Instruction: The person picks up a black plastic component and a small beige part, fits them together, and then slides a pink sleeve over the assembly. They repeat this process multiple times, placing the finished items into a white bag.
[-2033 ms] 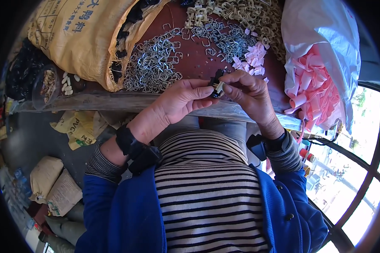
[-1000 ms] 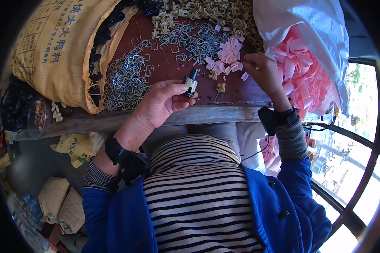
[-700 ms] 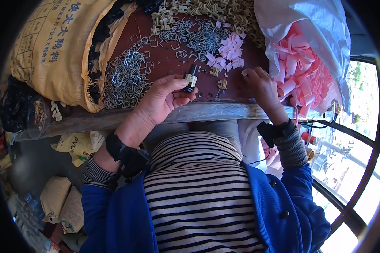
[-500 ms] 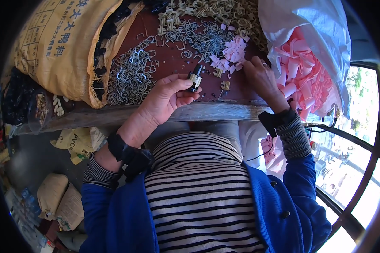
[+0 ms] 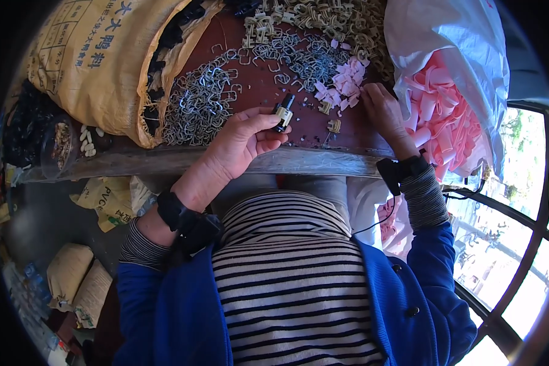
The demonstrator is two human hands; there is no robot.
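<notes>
My left hand (image 5: 243, 139) pinches a small black and cream plastic fitting (image 5: 283, 113) between thumb and fingers, its narrow black end pointing up and away. It is held above the near part of the dark red tabletop (image 5: 256, 91). My right hand (image 5: 384, 114) is down at the table beside a small heap of pale pink plastic pieces (image 5: 348, 80). Its fingers are bent and close together; their tips and anything in them are hidden. Between the hands lie a small cream clip (image 5: 334, 126) and another cream piece (image 5: 325, 107) at the pink heap's edge.
Piles of bent metal wire clips (image 5: 195, 110) and cream plastic parts (image 5: 329, 21) cover the table's far side. A yellow woven sack (image 5: 94, 67) of black parts stands left. At right, a white bag (image 5: 470, 36) spills pink strips (image 5: 436, 104). The worn table edge (image 5: 311, 161) runs before me.
My right hand has shifted slightly right and down beside the pink heap. The left hand keeps its hold on the fitting. The view has moved slightly, displacing the table contents in the picture.
</notes>
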